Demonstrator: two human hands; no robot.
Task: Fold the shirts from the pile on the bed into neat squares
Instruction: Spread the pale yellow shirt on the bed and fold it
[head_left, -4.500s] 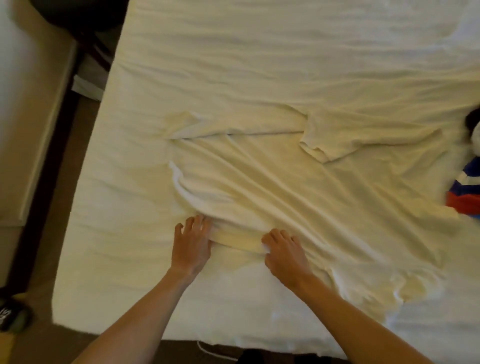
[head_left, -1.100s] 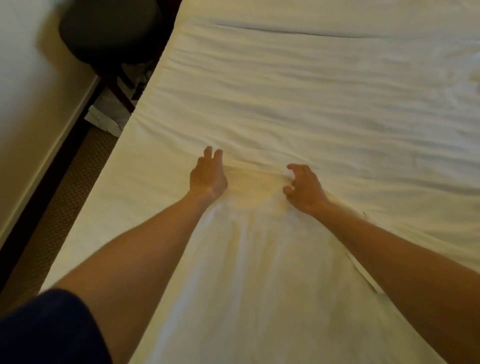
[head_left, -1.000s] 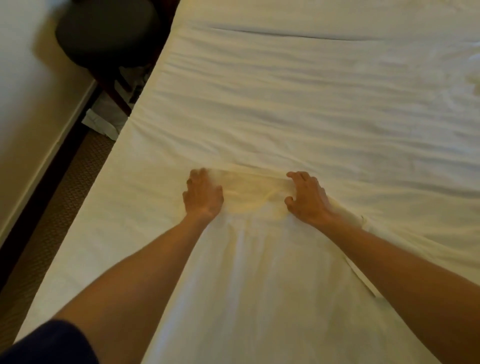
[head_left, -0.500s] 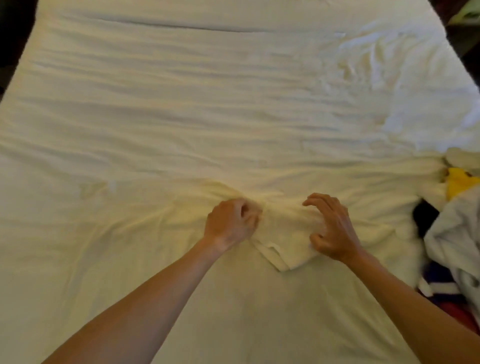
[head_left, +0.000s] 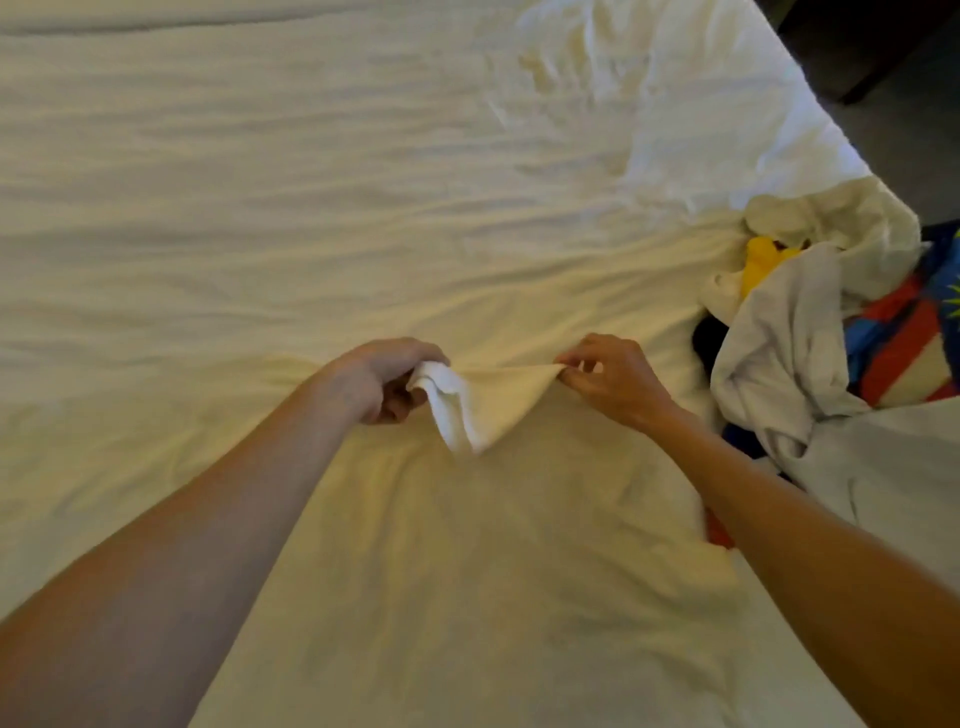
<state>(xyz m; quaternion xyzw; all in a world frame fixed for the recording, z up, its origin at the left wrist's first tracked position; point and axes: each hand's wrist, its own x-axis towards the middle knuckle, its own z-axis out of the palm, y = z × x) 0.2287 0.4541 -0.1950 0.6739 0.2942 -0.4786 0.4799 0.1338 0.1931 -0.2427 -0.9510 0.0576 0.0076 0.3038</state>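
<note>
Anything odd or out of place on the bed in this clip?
Nothing damaged or spilled. The unfolded pile lies jumbled at the bed's right edge. Left hand and right hand hold a cream shirt, bunched, not yet square.

a bed (head_left: 260, 182) with a wrinkled cream sheet carries a cream shirt (head_left: 467, 571) spread flat on its near part, and right of that shirt a heap of clothes (head_left: 810, 353).

Dim, warm yellowish light, soft shadows in the creases, slight overall blur, wide-angle bending toward the edges.
</note>
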